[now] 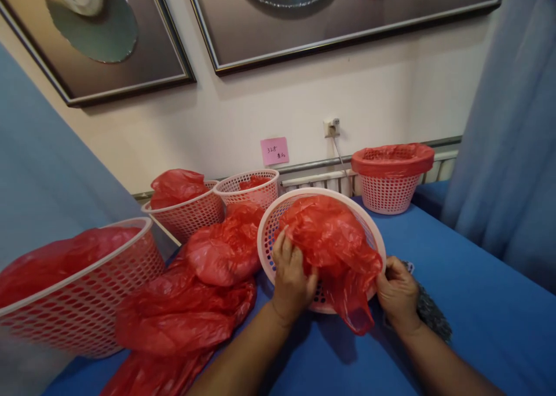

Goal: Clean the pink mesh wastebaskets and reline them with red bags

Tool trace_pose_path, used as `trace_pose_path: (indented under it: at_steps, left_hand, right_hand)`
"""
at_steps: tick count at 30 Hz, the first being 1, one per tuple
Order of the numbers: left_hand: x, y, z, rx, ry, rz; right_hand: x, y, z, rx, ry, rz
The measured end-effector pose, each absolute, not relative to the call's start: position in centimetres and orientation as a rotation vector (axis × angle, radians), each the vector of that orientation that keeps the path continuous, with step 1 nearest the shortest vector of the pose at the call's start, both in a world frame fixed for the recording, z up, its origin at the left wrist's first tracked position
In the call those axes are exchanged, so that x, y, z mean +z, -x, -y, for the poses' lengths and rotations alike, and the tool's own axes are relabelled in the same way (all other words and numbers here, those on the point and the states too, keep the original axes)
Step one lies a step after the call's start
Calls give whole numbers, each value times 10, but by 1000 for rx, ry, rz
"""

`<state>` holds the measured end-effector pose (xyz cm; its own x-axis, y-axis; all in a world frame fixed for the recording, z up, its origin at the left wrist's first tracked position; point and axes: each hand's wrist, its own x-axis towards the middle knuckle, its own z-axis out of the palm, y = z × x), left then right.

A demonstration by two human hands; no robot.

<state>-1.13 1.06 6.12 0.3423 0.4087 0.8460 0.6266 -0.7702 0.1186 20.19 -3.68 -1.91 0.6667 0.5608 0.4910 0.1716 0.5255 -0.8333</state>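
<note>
A pink plastic basket (266, 246) stands tilted on the blue-covered surface, its opening facing me. Crumpled inside is a red plastic bag (328, 231), with one end hanging over the near rim. My left hand (292, 274) reaches into the basket, its fingers curled on the bag's left side and the thumb lower down. At the right rim, my right hand (397, 289) pinches the bag's edge against the basket; its fingertips are partly hidden. A dark grey fuzzy thing (434, 315) lies behind my right wrist.
More red bags (186, 309) are heaped left of the basket. Other baskets with red bags stand around: one at near left (130, 280), two behind (195, 211), (249, 196). A bag-lined basket (388, 190) stands at back right. Blue curtains (504, 124) hang at both sides.
</note>
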Motion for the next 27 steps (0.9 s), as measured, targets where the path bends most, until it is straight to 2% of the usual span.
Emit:
trace_pose_path:
  at_steps: [6,10,13,20,27]
  left_hand:
    - [53,-6,3,-807,2495,324]
    - [56,-23,-5,-490,2541,442]
    - [60,-38,-17,-378,2595,651]
    - [58,-56,-37,-503,2654,965]
    - [70,-34,-40,-953,2852,1288]
  right_hand:
    - [-22,-197,36,300,964,927]
    - [-21,-194,38,324,945,952]
    - [-22,-194,37,344,954,973]
    - [-23,-199,32,323,1020,899]
    - [-27,-207,34,292,1083,898]
